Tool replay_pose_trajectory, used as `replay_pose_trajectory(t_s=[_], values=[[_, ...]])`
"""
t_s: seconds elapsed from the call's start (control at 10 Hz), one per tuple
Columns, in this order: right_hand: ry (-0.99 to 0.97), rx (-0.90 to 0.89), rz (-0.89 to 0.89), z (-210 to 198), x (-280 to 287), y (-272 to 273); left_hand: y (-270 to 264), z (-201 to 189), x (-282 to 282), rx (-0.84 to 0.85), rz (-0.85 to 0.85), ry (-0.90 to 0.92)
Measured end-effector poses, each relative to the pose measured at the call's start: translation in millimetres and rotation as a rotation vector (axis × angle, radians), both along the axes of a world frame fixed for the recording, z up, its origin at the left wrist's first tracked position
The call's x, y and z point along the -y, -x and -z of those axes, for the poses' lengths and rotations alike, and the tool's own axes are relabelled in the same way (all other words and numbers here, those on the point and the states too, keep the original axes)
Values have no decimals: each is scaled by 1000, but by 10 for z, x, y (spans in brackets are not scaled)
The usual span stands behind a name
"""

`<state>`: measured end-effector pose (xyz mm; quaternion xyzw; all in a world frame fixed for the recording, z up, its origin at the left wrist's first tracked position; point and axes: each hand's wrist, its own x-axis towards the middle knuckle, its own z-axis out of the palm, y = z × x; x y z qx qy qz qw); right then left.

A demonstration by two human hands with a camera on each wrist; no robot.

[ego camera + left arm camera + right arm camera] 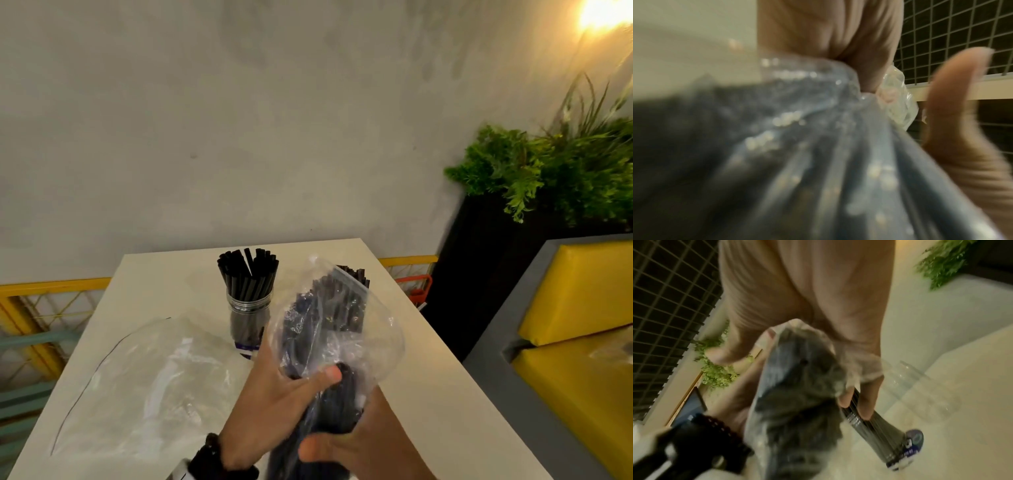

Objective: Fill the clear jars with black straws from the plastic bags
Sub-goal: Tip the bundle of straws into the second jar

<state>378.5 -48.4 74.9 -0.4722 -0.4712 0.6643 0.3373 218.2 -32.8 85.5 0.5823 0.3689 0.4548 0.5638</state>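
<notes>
Plastic straw bag [329, 329] in both grips

A green plant [561, 168] in a black planter [479, 260] stands beyond and right of the hands. A yellow cushioned bench [575, 325] sits to their right, and a yellow railing [51, 284] runs far left.
</notes>
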Motion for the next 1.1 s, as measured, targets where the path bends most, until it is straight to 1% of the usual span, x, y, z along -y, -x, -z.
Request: replay_pose_trajectory(t_s=[0.1, 0.2, 0.3, 0.4, 0.5, 0.6, 0.7, 0.8, 0.9, 1.0, 1.1], values=[[-163, -26, 12, 31, 29, 16, -102, 8, 74, 101, 145, 9], [-296, -91, 162, 72, -33, -93, -132, -84, 25, -69, 95, -133], [-418, 21, 260, 20, -85, -124, -115, -64, -148, -72, -113, -239], [-374, 28, 259, 95, -110, -151, -81, -142, -147, 31, -308, -284], [-349, 20, 258, 36, -85, -121, -88, -168, -106, 127, -498, -287], [-348, -70, 285, 80, -90, -141, -76, -90, -101, 351, -476, -146], [-312, -196, 374, 100, -105, -116, -128, -28, -20, 377, -426, -145], [-290, -393, 383, 2, -104, -119, -125, 106, 49, 8, -386, -369], [-242, -439, 411, -46, -102, -154, -78, 264, 60, -428, -305, -565], [-177, -445, 458, 9, -107, -116, -88, 224, 66, -383, -295, -481], [-159, -482, 470, 9, -92, -53, -105, 103, 82, -174, -231, -317]])
